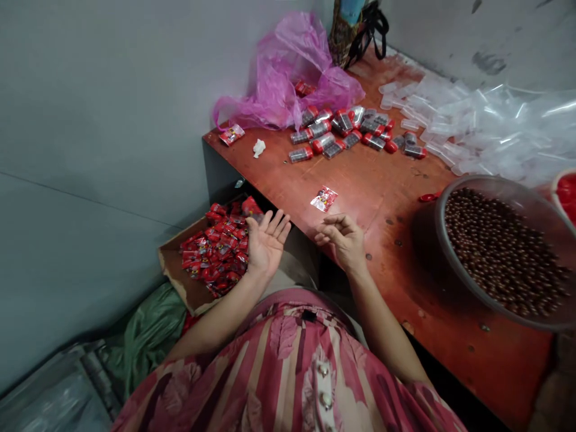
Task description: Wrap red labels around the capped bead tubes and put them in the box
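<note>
My left hand (pixel 267 243) is held palm up with its fingers spread and nothing on it. It is beside a cardboard box (pixel 171 264) of small red printed packets (pixel 216 246). At the table edge, my right hand (pixel 345 240) has its fingers curled and the thumb drawn in against them. Whatever may be between those fingertips is too small to make out. Just beyond this hand, a flat red and silver sachet (pixel 324 198) lies on the red-brown table (pixel 382 198).
Several red-capped clear tubes (pixel 333 129) with dark contents lie in a group behind the sachet. A pink plastic bag (pixel 288 72) sits against the wall, near another red packet (pixel 231 135). Empty clear tubes (pixel 477 120) are heaped right, behind a tub (pixel 443 240) of brown balls (pixel 499 252).
</note>
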{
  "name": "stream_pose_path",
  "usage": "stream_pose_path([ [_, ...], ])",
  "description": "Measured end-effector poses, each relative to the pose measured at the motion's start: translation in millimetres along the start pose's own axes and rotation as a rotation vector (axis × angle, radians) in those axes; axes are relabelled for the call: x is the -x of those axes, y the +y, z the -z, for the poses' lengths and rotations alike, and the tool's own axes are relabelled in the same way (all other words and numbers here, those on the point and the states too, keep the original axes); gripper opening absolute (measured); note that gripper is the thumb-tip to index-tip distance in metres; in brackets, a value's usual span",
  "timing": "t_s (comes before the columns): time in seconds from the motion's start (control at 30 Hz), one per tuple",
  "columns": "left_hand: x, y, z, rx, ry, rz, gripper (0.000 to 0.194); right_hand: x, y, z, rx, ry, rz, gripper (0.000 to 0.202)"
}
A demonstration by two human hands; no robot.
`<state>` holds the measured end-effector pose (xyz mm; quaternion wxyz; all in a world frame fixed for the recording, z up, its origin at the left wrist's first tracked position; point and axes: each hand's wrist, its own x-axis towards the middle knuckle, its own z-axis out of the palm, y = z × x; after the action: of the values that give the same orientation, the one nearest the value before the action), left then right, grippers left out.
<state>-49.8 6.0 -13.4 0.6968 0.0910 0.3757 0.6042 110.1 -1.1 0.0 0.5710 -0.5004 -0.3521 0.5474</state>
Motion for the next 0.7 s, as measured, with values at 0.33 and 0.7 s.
stream_pose_path([
  [0.33, -77, -29, -42.0, -1.688, -0.431, -0.721, 0.048, -5, -4, 27, 0.195, 0.147, 0.063, 0.018],
  [0.7, -97, -54, -56.7, -1.932, -0.387, -0.769, 0.036, -32, -13, 29, 0.308, 0.121, 0.057, 0.021],
])
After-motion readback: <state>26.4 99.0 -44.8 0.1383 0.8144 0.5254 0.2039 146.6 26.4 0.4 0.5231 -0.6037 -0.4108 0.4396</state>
